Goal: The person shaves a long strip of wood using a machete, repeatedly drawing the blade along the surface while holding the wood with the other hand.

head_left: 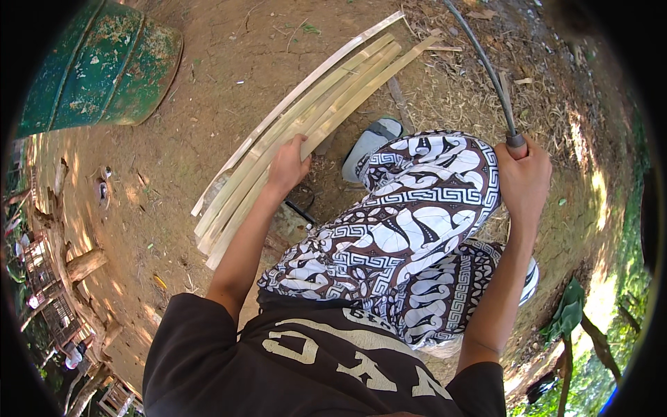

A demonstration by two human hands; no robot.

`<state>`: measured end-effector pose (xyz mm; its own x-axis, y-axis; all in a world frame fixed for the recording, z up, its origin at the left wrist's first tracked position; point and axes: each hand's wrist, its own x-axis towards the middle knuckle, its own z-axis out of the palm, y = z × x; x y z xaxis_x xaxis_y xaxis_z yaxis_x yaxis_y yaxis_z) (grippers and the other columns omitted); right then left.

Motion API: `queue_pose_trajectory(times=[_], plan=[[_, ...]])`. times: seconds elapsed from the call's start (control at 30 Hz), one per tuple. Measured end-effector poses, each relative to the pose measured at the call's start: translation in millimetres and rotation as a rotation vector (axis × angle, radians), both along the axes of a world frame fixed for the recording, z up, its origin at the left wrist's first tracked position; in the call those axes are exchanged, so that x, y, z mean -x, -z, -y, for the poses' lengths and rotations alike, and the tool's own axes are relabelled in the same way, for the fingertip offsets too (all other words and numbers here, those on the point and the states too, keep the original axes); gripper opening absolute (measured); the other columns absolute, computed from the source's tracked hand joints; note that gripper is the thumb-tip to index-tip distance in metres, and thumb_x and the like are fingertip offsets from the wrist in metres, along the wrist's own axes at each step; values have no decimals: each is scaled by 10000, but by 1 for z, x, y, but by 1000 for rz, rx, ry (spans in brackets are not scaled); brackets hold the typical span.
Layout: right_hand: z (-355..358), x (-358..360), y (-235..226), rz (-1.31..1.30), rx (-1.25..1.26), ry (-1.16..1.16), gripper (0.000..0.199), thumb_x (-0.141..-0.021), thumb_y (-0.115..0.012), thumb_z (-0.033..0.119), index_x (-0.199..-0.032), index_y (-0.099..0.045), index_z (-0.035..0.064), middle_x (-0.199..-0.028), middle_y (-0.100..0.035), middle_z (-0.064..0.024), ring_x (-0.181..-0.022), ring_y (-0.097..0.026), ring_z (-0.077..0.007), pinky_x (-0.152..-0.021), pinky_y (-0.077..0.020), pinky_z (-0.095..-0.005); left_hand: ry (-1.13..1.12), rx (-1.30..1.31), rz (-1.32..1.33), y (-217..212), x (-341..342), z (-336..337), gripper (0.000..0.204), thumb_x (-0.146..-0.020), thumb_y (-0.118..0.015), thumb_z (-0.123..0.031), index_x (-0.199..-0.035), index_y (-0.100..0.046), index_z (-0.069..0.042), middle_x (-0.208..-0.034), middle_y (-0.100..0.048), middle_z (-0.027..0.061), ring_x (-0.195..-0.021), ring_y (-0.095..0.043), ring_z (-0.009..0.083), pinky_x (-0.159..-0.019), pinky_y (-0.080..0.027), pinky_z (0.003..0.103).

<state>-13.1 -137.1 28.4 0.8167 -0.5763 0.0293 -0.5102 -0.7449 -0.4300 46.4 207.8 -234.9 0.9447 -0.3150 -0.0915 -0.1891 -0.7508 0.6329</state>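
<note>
Several long, pale split bamboo strips (326, 89) lie side by side on the ground in front of me, slanting from near left to far right. My left hand (290, 167) grips the right edge of the bunch near its middle, with the fingers partly hidden. In my right hand (524, 182), beside my raised knee, is the dark round handle of a machete. The machete's long, narrow grey blade (490, 69) points away from me, past the far ends of the strips. It appears curved and does not touch them.
A rusty green metal drum (104, 66) stands at the far left. My sandalled foot (373, 147) is just right of the strips. Wood shavings (455, 94) litter the dirt at the far right. Logs (85, 264) lie at the left, and a green leaf (566, 311) is at the near right.
</note>
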Motion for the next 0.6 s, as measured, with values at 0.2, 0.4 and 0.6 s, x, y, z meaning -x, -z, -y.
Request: queue_pose_trajectory(times=[0.2, 0.4, 0.6], plan=[[0, 2, -2, -9, 36, -8, 250, -799, -631, 205, -783, -595, -42, -610, -562, -198, -554, -527, -335, -625, -464, -413, 0, -26, 106, 11, 23, -4, 464, -773, -726, -49, -1212, -589, 10, -1126, -573, 231, -1063, -560, 430, -918, -469, 468], [2, 5, 2, 25, 23, -13, 245, -803, -638, 194, -784, -587, -44, -610, -549, -186, -556, -488, -303, -622, -454, -402, -37, -199, 214, 8, 39, 4, 480, -754, -745, -51, -1210, -598, -36, -1209, -534, 155, -1145, -497, 362, -961, -384, 468], [8, 11, 3, 36, -7, -12, 280, -821, -684, 216, -759, -575, -34, -581, -521, -107, -552, -434, -198, -592, -411, -370, 13, -155, 300, 7, 52, -1, 439, -792, -715, -47, -1214, -595, -71, -1248, -530, 136, -1213, -474, 341, -1004, -346, 462]])
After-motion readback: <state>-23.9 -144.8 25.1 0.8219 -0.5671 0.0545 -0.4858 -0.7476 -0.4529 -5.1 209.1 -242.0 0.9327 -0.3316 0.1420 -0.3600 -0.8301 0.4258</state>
